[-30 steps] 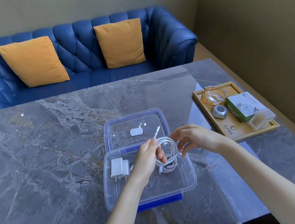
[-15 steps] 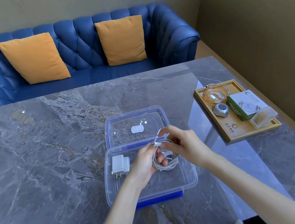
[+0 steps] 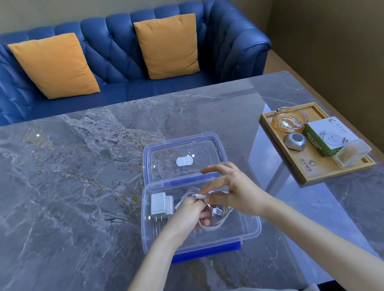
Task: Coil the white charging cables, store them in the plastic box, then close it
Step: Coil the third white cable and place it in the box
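Two orange cushions [image 3: 54,65] lean on a blue tufted sofa [image 3: 113,65] behind the grey marble table [image 3: 47,199]. Near the table's middle sits the clear plastic box [image 3: 250,231], open, with its blue-edged lid [image 3: 183,161] lying flat just behind it. Inside, at the left end, rests a white charger plug [image 3: 160,204], prongs pointing toward the viewer. Just right of it, the left hand [image 3: 191,214] is curled around a white cable coil [image 3: 219,218], which hangs low in the box; whether the loops touch the bottom cannot be told. A white connector end [image 3: 198,195] sticks out above the left fingers. The right hand [image 3: 234,194] meets it there, thumb and forefinger pinching the cable close beside the connector while the other fingers fan out loosely above the lid's near edge. Further right, well apart from the box, a wooden tray [image 3: 310,174] carries a glass ashtray [image 3: 289,120], a small silver gadget [image 3: 295,141], a green and white carton [image 3: 327,137] and a clear toothpick case [image 3: 352,156].
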### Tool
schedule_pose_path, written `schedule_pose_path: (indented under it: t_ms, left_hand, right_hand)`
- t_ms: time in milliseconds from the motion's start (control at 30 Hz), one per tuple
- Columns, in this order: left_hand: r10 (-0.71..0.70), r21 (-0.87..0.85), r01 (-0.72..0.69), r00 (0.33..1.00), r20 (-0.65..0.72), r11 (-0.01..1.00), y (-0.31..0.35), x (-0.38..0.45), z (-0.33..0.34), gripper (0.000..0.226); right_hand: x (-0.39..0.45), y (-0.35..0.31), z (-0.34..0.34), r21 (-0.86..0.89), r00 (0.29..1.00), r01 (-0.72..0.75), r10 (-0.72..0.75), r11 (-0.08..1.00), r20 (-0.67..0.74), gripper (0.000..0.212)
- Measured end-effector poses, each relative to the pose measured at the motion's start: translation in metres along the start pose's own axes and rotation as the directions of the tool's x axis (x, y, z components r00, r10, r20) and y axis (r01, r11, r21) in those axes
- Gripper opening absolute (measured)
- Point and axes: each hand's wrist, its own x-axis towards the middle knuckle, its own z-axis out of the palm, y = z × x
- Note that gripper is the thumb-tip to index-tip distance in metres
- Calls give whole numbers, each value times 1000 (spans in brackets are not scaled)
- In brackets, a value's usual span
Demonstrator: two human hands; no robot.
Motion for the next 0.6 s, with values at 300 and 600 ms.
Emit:
schedule_pose_path:
  t_ms: [300, 600]
  left_hand:
    - [-191, -29, 192, 981, 40, 981, -8, -9, -38, 26]
    - [2, 529, 200, 934, -356, 824, -47, 5, -50, 22]
  right_hand:
    - [-1, 26, 35, -9, 975, -173, 173, 985, 139, 12]
    - [8, 41, 78, -88, 915, -388, 395, 917, 86, 21]
